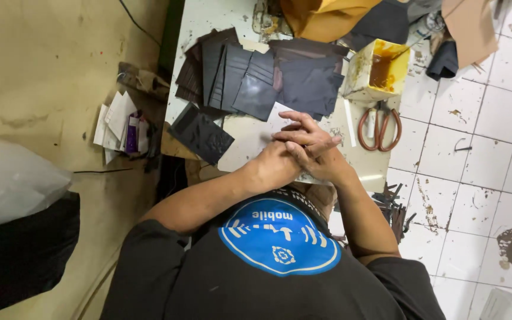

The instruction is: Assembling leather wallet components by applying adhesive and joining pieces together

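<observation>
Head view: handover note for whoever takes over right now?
Right hand: lies over the left hand, fingers out, grip empty.
Left hand: mostly covered, grip unclear.
Both rest on the pale board.
Dark leather pieces fanned beyond the hands, one loose piece to the left.
Scissors and glue tub to the right, untouched.
Done or left: no piece in hand, progress unclear.

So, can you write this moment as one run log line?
left hand: on pale worktable, under right hand | right hand: laid over left hand, open, empty | nearby: dark leather pieces, rust-handled metal scissors
</observation>
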